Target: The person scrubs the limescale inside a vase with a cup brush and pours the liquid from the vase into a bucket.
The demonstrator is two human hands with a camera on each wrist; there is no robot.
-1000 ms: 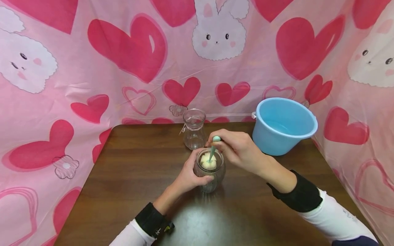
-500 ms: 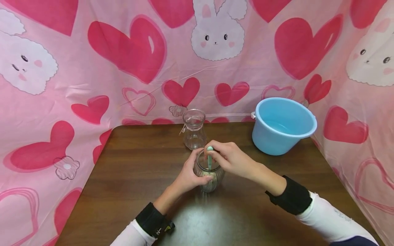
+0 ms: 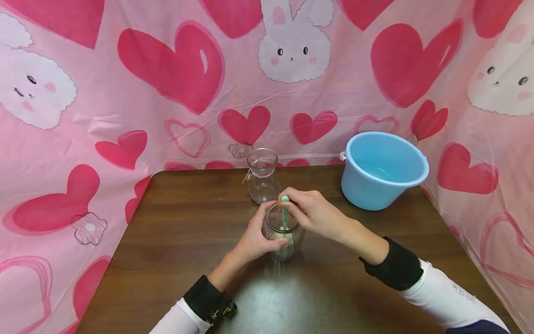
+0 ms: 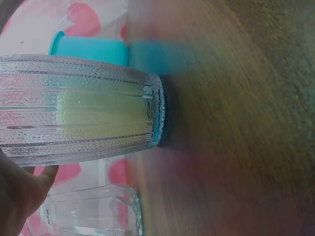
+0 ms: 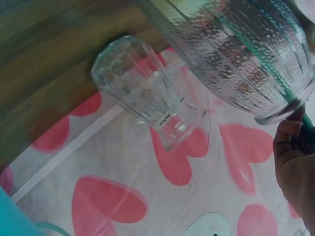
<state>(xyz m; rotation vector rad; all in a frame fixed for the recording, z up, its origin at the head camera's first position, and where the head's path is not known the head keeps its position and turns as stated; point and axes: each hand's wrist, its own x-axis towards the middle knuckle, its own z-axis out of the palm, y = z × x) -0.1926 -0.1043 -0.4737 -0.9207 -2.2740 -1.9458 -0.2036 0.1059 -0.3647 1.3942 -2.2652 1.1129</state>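
Observation:
A ribbed clear glass jar [image 3: 297, 239] stands on the table, its side gripped by my left hand [image 3: 253, 237], thumb across the front. Above its mouth, my right hand [image 3: 317, 214] pinches the top of the green handle of a sponge bottle brush [image 3: 285, 219]. The handle goes down through the opening. Inside the lower jar, the pale yellow sponge head [image 4: 103, 113] shows blurred through the glass in the left wrist view. From the right wrist view, the fingers [image 5: 290, 135] sit right at the jar's rim, with the green handle visible through the wall.
Just behind the jar stands a clear glass vase [image 3: 263, 188] with a string tied round its neck. A light blue bucket [image 3: 369, 195] is at the back right of the brown wooden table [image 3: 187, 222]. Pink heart-patterned cloth [image 3: 246, 83] hangs along the back and sides.
The sponge head has gone from the jar's mouth down inside it. My right hand has dropped closer to the rim and shifted left. My left hand keeps its grip on the jar.

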